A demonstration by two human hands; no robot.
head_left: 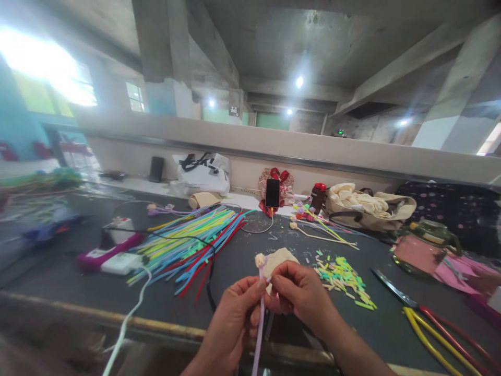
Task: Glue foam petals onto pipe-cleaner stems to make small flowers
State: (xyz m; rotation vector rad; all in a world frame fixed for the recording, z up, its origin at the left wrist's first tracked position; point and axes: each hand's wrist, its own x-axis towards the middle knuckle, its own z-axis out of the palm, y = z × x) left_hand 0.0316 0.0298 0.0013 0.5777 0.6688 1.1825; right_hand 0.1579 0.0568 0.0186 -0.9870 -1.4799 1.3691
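Note:
My left hand (243,305) is closed round a lilac pipe-cleaner stem (259,334), which runs down past the front table edge. A small cream fuzzy flower head (260,260) tops the stem, just above my fingertips. Against the stem, my right hand (299,292) pinches a small pale lilac bit (268,280), partly hidden by the fingers. Behind both hands lies a cream piece of cloth or paper (282,261). Short cut pieces of green, yellow and cream pipe cleaner (344,274) are heaped to the right of my right hand.
Long coloured pipe cleaners (195,235) lie at left, crossed by a black cable. A purple power strip (111,253) sits beside them. Scissors (417,305) with red and yellow handles and a jug (420,248) stand right. A phone (272,193) and finished flowers (307,211) are behind.

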